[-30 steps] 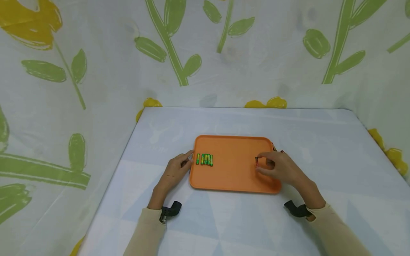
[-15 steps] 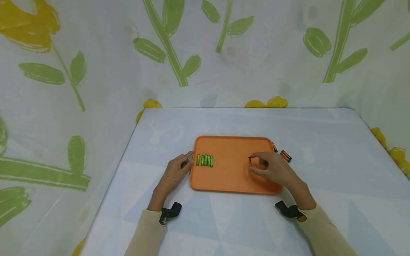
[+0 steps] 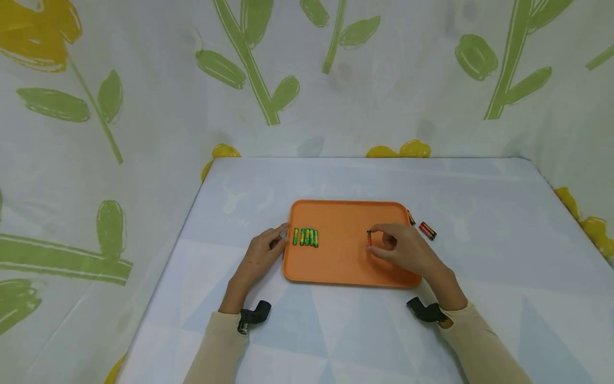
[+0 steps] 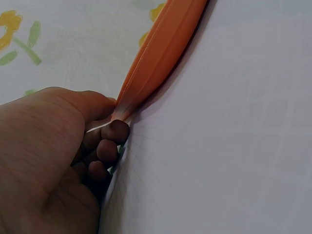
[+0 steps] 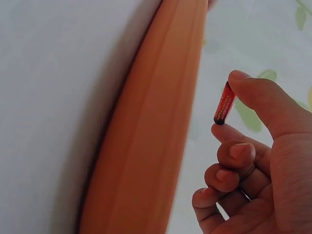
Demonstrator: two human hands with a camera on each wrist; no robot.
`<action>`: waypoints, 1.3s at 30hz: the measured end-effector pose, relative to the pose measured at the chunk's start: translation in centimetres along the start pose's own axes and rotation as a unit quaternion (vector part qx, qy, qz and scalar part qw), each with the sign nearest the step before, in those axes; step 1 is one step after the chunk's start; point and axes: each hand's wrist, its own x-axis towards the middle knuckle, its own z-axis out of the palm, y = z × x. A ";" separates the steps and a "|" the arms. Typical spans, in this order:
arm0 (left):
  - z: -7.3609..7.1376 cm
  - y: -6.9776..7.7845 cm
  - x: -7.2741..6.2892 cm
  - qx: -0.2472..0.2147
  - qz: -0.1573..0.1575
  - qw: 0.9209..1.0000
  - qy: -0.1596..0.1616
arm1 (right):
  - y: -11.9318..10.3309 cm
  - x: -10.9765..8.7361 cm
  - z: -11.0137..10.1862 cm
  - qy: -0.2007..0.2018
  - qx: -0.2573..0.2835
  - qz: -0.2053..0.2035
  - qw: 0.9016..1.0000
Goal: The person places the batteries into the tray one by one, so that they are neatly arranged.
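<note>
While the right hand [image 3: 408, 248] is pinching a small red-and-black battery [image 3: 369, 238] above the orange tray [image 3: 342, 264], the head view is showing the left hand [image 3: 259, 256] touching the rim on the tray's left side. Just inside that rim, near the left fingertips, five green-and-yellow batteries [image 3: 307, 237] are lying in a row, the one nearest the left hand sitting slightly apart from the other four. The pinched battery is pointing lengthwise away from the person, well to the right of that row. Outside the tray, just past the back of the right hand, a pair of red batteries [image 3: 427, 231] is lying on the table [image 3: 364, 341], and a single battery [image 3: 411, 217] is lying between that pair and the tray's rim. Beige sleeves [image 3: 484, 341] are covering both forearms, and black devices [image 3: 256, 313] are sitting at both wrists. Beyond both hands, a wall covering [image 3: 158, 80] is displaying green leaves and yellow flowers. In the left wrist view, the thumb is meeting the tray's edge and other fingers are curling close by; in this dim angle, whether they are gripping the rim or merely resting against it is staying unclear. In the right wrist view, the thumb is pressing one end of the battery and the index finger the other, while the remaining three fingers are curling toward the palm.
</note>
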 end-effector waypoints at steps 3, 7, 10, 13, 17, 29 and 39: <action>0.0 -0.1 0.0 0.001 0.002 1.000 0.001 | -0.2 0.2 0.2 0.004 -0.011 -0.001 1.000; -0.1 0.0 0.0 -0.003 0.008 1.000 0.003 | -0.5 0.6 0.6 -0.002 -0.014 0.000 1.000; -0.1 0.1 -0.1 -0.010 0.012 1.000 0.002 | -0.7 0.9 1.0 -0.004 -0.010 0.001 1.000; -0.1 0.2 -0.2 -0.013 0.010 1.000 0.001 | -0.9 1.1 1.3 0.002 -0.020 -0.002 1.000; 0.0 0.2 -0.2 -0.007 0.004 1.000 0.002 | -1.2 1.3 1.7 0.001 -0.019 -0.008 1.000; 0.0 0.1 -0.2 -0.010 0.006 1.000 0.003 | -2.1 2.1 2.5 -0.017 -0.013 -0.009 1.000; 0.0 0.3 -0.2 -0.012 -0.002 1.000 0.004 | -2.4 2.7 3.2 -0.034 -0.019 -0.004 0.999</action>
